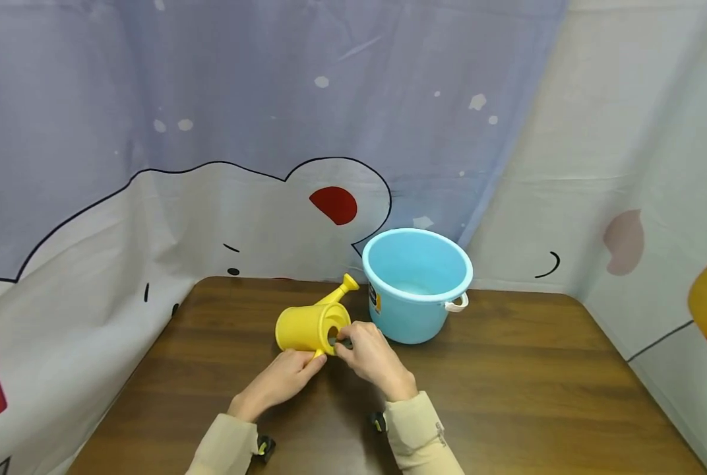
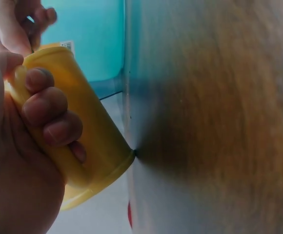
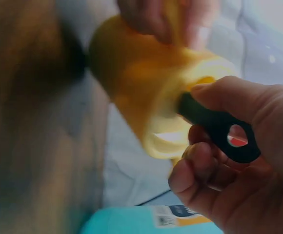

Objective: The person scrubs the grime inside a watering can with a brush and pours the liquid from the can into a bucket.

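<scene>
A yellow watering can (image 1: 306, 328) is tipped on its side, its top opening facing right and its spout pointing up toward the bucket. My left hand (image 1: 283, 377) grips the can's handle, and in the left wrist view its fingers (image 2: 46, 107) curl round it. At the opening, my right hand (image 1: 374, 359) pinches a dark flat handle with a round hole near its end (image 3: 212, 124) between thumb and fingers. The far end of that dark piece is hidden inside the can, so I cannot tell its kind.
A light blue bucket (image 1: 407, 323) with a white handle (image 1: 458, 303) stands just behind and right of the can. Both sit on a brown wooden table (image 1: 525, 382). A printed curtain (image 1: 258, 224) hangs along the table's back edge.
</scene>
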Tool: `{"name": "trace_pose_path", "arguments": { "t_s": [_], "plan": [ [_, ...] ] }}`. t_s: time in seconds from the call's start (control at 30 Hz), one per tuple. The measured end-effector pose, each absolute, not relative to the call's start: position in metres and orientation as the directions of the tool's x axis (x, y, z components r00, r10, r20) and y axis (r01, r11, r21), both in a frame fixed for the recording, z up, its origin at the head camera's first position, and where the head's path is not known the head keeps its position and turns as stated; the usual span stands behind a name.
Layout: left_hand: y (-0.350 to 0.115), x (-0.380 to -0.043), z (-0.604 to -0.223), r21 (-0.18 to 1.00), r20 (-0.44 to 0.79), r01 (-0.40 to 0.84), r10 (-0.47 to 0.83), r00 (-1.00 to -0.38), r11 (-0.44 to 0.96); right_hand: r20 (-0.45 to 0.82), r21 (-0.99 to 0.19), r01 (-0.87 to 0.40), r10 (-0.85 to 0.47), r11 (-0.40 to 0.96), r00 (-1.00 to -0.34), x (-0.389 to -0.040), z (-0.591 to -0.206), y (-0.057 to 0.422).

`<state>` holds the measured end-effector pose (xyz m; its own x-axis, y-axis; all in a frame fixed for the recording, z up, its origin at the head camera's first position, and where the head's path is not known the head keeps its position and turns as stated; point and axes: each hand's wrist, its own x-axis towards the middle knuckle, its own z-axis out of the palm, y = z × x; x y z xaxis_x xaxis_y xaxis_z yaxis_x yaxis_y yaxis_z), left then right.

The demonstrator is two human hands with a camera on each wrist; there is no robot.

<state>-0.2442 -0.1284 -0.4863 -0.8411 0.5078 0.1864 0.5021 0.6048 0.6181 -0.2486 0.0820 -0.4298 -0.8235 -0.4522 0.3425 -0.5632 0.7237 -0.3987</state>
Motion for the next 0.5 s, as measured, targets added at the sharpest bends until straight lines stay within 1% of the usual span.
{"name": "trace_pose_path", "arguments": {
  "t_s": [0.13,0.37,0.5],
  "plan": [
    [-0.129,-0.245,-0.486,0.617,0.181,0.496,0.503,-0.845,0.611,0.355,-0.389,-0.570,-0.454,0.724,-0.818,-0.251,-0.434,0.081],
    [-0.132,-0.244,-0.487,0.629,0.174,0.483,0.495,-0.851,0.609,0.353,-0.426,-0.566,-0.446,0.706,-0.822,-0.244,-0.419,0.087],
    [-0.132,-0.245,-0.488,0.634,0.172,0.479,0.494,-0.853,0.607,0.367,-0.429,-0.564,-0.434,0.705,-0.823,-0.241,-0.413,0.091]
  ]
}}
